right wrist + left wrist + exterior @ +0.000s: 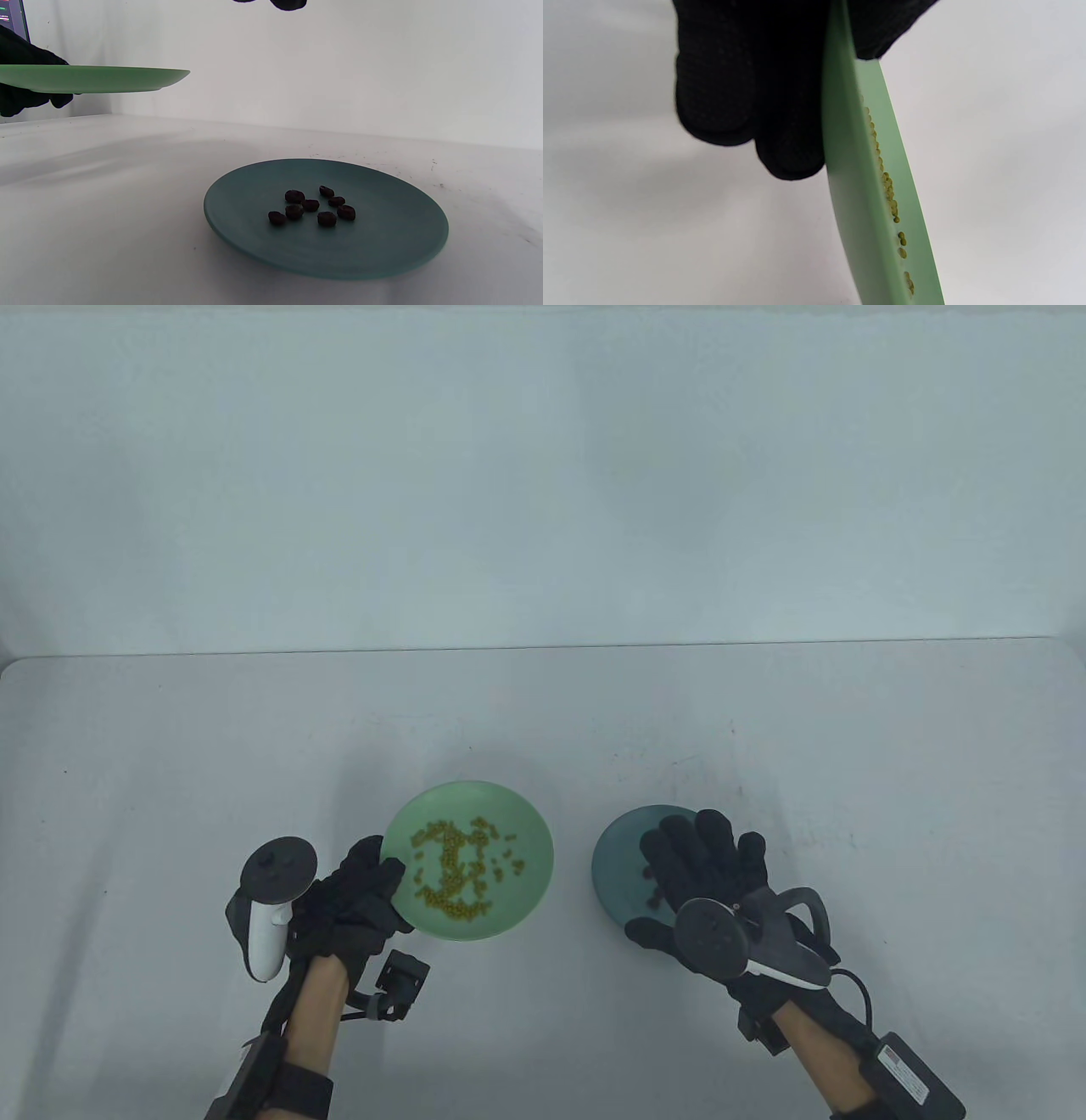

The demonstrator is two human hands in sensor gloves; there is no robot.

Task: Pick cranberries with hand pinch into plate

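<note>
The right hand (708, 869) hovered, fingers spread, over the cranberries (314, 206); it should descend and pinch one precisely.

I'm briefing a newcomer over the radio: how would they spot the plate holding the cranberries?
On the white table, find the two round plates near the front edge. It is the dark teal plate under the right hand, lying flat with a few dark cranberries. The light green plate, raised in the left hand, carries yellow-green bits instead.
</note>
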